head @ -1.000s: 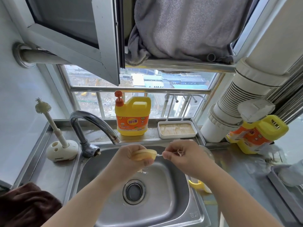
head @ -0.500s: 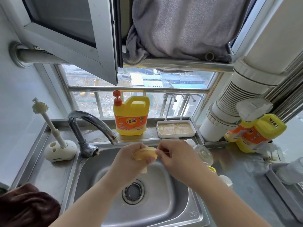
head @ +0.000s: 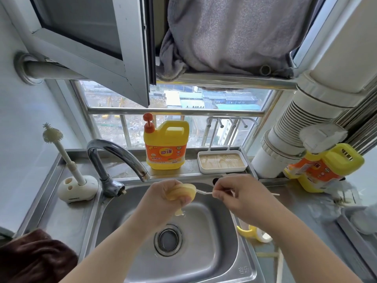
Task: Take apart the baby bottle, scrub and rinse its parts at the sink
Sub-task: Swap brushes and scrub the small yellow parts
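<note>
Over steel sink (head: 214, 260): left hand (head: 163, 198) gripping half-hidden yellow collar (head: 182, 192), right hand (head: 234, 193) pinching thin brush (head: 205, 193).

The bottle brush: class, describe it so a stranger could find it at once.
Start at the sink and its curved tap. Left of the tap, on the steel counter, a white brush stands tilted in a rounded white holder. Nothing else nearby has its spiky round head.

yellow bottle collar with nipple (head: 182, 192) held over the sink, a thin white brush (head: 204, 193) poking into it.
</note>
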Tool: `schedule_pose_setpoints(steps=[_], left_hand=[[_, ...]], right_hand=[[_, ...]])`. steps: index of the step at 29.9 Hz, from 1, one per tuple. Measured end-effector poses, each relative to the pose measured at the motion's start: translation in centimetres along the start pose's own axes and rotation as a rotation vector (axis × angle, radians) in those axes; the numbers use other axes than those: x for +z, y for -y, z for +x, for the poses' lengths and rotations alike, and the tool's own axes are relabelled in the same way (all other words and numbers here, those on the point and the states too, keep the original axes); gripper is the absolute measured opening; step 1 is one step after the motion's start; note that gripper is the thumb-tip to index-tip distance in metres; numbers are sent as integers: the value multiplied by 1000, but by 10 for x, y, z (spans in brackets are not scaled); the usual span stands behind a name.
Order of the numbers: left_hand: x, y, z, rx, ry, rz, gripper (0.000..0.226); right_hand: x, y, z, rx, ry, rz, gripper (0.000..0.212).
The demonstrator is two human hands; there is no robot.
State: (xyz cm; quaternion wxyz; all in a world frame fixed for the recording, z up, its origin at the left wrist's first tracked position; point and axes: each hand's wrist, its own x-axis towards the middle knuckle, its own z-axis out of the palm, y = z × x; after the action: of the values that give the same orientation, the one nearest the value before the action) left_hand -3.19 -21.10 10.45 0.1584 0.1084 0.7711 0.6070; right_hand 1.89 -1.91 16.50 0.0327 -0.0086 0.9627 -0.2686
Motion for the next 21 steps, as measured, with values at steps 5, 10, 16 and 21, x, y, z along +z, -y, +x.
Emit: schedule_pose_setpoints(steps=[5,10,16,21], left_hand=[[0,-5,1,21,112,47,13],[3,-11,-2,62,200,32,11],[-2,-9,1,110,162,68,21],[-4,-7,5,120,134,90,15]], right_hand=[[-3,6,4,-83,-31,-36,9],[2,21,11,-121,-6,-104,12],[-2,11,15,-25,27,-72,12],[5,16,15,-70,-2,-51,13]])
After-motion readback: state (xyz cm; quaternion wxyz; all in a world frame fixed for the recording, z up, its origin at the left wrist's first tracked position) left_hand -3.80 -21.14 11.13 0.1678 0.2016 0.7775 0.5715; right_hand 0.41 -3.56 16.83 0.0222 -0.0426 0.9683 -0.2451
